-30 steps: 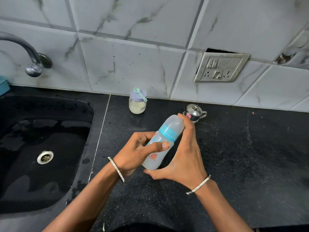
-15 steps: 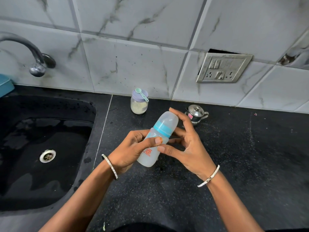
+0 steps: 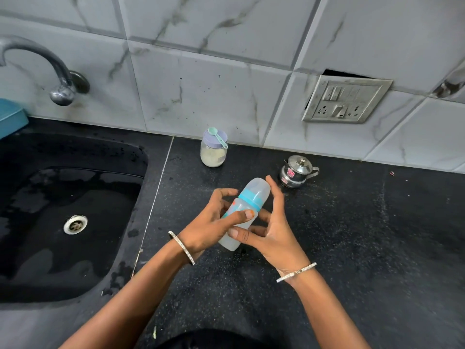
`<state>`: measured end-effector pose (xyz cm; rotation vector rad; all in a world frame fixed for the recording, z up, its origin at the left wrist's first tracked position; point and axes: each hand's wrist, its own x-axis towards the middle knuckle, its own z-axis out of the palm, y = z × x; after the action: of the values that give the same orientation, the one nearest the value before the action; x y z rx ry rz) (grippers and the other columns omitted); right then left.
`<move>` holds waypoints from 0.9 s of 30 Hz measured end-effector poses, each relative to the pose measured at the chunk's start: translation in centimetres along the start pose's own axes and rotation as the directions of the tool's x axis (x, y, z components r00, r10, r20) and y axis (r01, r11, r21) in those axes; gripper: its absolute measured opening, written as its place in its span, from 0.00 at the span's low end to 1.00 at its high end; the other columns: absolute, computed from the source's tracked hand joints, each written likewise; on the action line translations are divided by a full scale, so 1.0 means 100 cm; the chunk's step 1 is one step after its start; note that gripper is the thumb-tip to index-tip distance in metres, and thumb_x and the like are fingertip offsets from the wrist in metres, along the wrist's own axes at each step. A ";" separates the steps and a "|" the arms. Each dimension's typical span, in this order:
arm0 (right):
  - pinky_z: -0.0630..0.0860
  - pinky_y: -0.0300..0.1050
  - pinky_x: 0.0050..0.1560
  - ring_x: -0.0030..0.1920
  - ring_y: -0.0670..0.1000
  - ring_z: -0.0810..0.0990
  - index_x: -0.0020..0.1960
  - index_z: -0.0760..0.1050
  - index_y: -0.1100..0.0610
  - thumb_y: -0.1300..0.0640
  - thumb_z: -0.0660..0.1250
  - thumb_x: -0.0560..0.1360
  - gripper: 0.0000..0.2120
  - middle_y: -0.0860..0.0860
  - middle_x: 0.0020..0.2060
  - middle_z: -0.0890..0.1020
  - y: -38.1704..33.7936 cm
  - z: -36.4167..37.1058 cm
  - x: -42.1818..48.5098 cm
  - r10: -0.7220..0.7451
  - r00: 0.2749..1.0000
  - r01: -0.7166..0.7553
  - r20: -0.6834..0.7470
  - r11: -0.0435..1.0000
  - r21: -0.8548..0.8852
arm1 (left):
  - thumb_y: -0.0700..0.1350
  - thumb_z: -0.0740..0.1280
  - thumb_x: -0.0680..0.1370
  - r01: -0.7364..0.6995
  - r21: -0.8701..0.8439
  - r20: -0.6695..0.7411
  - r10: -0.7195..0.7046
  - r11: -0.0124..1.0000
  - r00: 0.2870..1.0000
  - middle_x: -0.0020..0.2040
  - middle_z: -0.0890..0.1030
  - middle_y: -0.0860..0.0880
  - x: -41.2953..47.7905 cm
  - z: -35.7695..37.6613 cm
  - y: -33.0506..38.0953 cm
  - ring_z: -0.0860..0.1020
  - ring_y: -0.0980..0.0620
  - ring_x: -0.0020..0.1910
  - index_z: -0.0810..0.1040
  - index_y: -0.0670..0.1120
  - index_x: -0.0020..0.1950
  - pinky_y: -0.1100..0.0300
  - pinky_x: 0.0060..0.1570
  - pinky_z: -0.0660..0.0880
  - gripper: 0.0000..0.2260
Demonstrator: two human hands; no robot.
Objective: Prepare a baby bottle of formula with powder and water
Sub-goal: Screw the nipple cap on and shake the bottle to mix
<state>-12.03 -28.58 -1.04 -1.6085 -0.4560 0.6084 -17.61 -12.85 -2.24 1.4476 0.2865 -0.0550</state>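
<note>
A translucent baby bottle (image 3: 252, 197) with a blue collar and a clear cap is tilted above the black counter (image 3: 364, 243), cap pointing away from me. My left hand (image 3: 208, 222) grips its body, thumb laid across the front. My right hand (image 3: 275, 238) is beside it with fingers spread; the index finger runs along the cap and the thumb touches the lower body. A glass jar of pale powder (image 3: 213, 156) with a lilac lid stands by the wall, a mint scoop (image 3: 218, 137) resting on top. A small lidded steel pot (image 3: 295, 172) stands just beyond my right hand.
A wet black sink (image 3: 141, 159) fills the left side, with a metal tap (image 3: 60, 81) over it and a blue box (image 3: 10, 117) at the far left edge. A switch and socket plate (image 3: 344, 102) hangs loose on the tiled wall.
My right hand has let go of the bottle's cap and spread its fingers beside the bottle. The left hand keeps holding the bottle, which has shifted slightly.
</note>
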 end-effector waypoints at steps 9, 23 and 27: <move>0.85 0.59 0.40 0.60 0.56 0.82 0.73 0.55 0.28 0.69 0.78 0.69 0.52 0.53 0.66 0.73 -0.008 -0.032 0.005 0.141 0.987 -0.134 -0.083 0.987 0.087 | 0.65 0.59 0.81 -0.081 0.311 -0.027 0.094 0.947 0.995 0.60 0.73 0.57 0.021 0.003 -0.024 0.71 0.54 0.66 0.73 0.59 0.61 0.55 0.67 0.70 0.15; 0.85 0.52 0.44 0.62 0.57 0.81 0.76 0.48 0.29 0.66 0.74 0.74 0.50 0.53 0.67 0.73 0.000 -0.080 0.000 0.157 0.951 -0.085 -0.267 0.961 0.261 | 0.71 0.43 0.75 0.244 0.890 -0.343 0.213 0.384 0.915 0.79 0.66 0.45 0.056 -0.065 -0.116 0.61 0.41 0.80 0.69 0.50 0.76 0.36 0.76 0.54 0.39; 0.84 0.51 0.48 0.63 0.56 0.80 0.75 0.46 0.27 0.68 0.73 0.74 0.53 0.53 0.69 0.72 0.002 -0.076 0.005 0.098 0.979 -0.066 -0.177 0.982 0.177 | 0.71 0.40 0.76 0.280 0.914 -0.344 0.197 0.292 0.918 0.83 0.59 0.48 0.058 -0.064 -0.140 0.54 0.44 0.82 0.60 0.52 0.81 0.38 0.79 0.47 0.40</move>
<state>-6.96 -34.23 -0.82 -1.5088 -0.1945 0.5390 -16.00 -7.60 -17.76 2.7322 0.7231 0.0440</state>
